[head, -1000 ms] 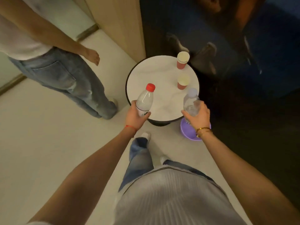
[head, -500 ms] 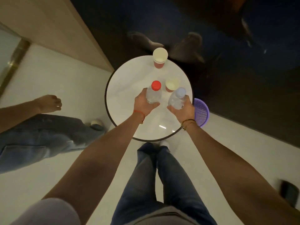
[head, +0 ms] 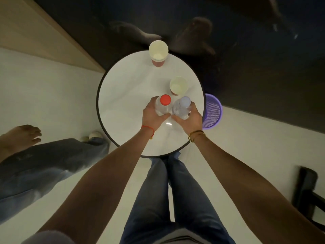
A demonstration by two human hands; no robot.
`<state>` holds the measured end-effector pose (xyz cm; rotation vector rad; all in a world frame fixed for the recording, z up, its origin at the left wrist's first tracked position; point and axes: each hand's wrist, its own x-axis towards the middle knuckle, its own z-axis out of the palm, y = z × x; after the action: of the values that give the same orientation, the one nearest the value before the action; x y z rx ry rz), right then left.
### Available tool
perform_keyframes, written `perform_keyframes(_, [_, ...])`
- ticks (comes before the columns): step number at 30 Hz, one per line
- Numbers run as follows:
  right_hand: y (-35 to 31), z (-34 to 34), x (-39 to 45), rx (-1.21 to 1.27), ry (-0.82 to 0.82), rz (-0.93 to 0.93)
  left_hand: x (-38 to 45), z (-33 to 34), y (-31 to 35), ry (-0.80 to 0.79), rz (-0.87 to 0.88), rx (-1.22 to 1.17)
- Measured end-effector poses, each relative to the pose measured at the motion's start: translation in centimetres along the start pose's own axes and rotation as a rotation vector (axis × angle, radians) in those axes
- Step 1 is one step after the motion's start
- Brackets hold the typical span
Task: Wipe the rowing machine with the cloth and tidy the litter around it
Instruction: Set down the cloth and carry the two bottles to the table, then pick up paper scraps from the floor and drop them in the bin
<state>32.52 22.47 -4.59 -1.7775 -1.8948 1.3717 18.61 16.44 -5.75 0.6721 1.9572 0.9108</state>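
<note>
Round white table, dark rim, directly below me. Purple mesh bin on floor beside its right edge. My left hand wraps a clear, red-capped bottle; my right hand wraps a clear, pale-capped bottle. Both upright over the tabletop, side by side, near two paper cups.
</note>
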Motion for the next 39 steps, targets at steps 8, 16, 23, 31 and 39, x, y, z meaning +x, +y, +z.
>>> perform_keyframes(8, [2.0, -2.4, -1.8, -0.293, -0.043, 0.091, -2.0, -1.2, 0.0, -0.066, -0.076, 0.232])
perform_keyframes(16, [4.5, -7.7, -10.0, -0.313, 0.017, 0.106, -8.1, -3.2, 0.4, -0.112, -0.127, 0.412])
perform_keyframes(23, [12.7, -10.9, -23.7, -0.117, 0.185, 0.248, -15.0, -3.1, -1.5, -0.257, -0.060, 0.565])
perform_keyframes(31, [24.8, -11.3, -39.9, 0.368, 0.432, 0.811, -20.4, 5.0, -2.3, -0.578, -0.068, 0.866])
perform_keyframes(39, [35.9, -10.3, -54.0, 0.837, 0.639, 1.184, -24.7, 21.2, -3.4, -0.760, 0.049, 1.073])
